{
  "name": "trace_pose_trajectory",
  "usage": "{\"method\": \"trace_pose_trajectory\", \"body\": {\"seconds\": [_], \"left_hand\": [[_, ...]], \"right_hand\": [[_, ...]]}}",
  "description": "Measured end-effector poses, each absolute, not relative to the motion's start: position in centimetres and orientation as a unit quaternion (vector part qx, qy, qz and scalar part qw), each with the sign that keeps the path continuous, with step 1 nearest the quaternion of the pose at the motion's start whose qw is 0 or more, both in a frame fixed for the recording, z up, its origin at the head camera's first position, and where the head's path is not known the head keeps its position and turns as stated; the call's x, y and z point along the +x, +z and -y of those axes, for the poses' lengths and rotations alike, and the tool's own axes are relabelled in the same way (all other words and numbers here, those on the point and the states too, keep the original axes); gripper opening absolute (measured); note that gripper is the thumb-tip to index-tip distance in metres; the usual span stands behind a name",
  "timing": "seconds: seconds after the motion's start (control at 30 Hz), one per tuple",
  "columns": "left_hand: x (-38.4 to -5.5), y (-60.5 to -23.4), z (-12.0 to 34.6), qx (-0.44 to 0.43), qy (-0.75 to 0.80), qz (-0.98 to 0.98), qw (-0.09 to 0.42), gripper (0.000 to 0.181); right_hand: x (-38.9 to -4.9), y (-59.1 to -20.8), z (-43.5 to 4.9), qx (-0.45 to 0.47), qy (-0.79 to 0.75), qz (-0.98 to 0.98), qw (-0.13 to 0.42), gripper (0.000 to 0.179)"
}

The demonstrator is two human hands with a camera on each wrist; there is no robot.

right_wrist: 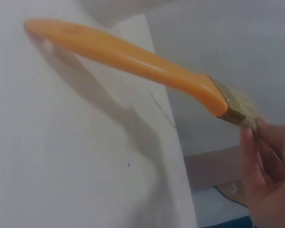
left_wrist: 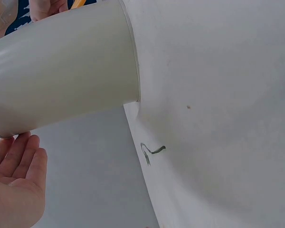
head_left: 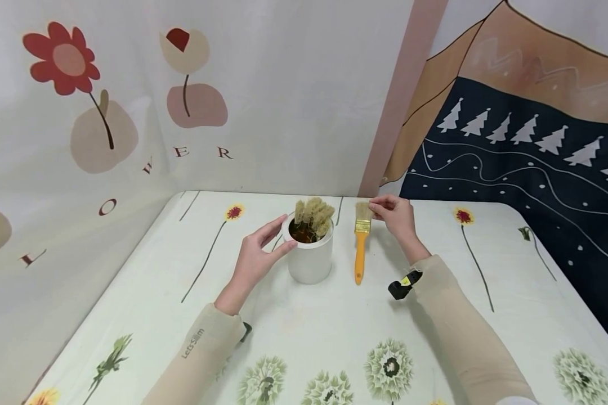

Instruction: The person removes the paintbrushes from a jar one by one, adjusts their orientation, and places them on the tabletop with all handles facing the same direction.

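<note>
A white cylindrical pot [head_left: 310,263] stands upright on the table, with tan fuzzy tufts [head_left: 314,215] rising from its brown inside. At its left side my left hand [head_left: 257,250] touches the rim, thumb toward the front and fingers toward the back. The left wrist view shows these fingertips [left_wrist: 20,137] against the pot's rim, fairly straight. To the right of the pot, my right hand [head_left: 396,218] pinches the bristles of a paintbrush [head_left: 361,242] between thumb and fingers. Its orange handle [right_wrist: 118,52] points toward me and casts a shadow on the table.
A pale flower-printed cloth [head_left: 284,332] covers the table. Behind it hangs a white printed curtain [head_left: 294,112], and a dark one with white trees [head_left: 486,146] is at the right. A black strap device [head_left: 404,285] sits at my right wrist.
</note>
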State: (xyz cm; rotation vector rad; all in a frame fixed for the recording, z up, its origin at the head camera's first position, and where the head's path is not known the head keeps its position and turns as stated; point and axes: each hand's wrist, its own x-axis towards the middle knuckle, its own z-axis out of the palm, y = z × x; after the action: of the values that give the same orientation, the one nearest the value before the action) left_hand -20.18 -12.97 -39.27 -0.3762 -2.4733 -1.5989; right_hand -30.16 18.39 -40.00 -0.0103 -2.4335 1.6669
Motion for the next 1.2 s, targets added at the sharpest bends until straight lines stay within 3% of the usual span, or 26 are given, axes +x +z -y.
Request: {"method": "trace_pose_trajectory", "body": {"seconds": [0.9, 1.2], "left_hand": [[-20.1, -39.3, 12.9, -0.132, -0.537, 0.828, 0.089, 0.061], [-20.2, -39.4, 13.0, -0.132, -0.538, 0.828, 0.09, 0.06]], "right_hand": [[-31.8, -43.9, -18.6, -0.026, 0.542, 0.84, 0.017, 0.025], [-31.8, -44.4, -18.4, -0.028, 0.547, 0.836, 0.014, 0.024]]}}
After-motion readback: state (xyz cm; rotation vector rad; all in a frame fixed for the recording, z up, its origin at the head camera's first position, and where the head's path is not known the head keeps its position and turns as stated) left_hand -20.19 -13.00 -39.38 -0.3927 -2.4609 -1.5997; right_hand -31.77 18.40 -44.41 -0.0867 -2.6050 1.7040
